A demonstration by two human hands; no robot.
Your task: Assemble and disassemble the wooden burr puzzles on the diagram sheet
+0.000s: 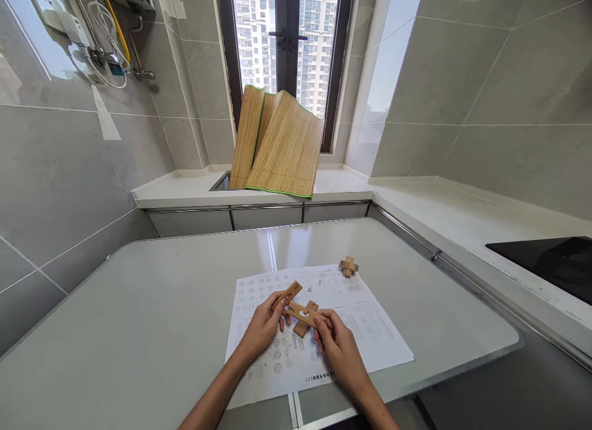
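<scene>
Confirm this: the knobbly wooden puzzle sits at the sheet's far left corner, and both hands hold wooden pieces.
No: the head view shows the puzzle at the far right corner of the sheet, not left. The left hand and right hand do hold wooden pieces.

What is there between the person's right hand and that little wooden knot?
Only a stretch of the printed sheet shows between the right hand and the knot, with no object on it, as seen in the head view.
</scene>
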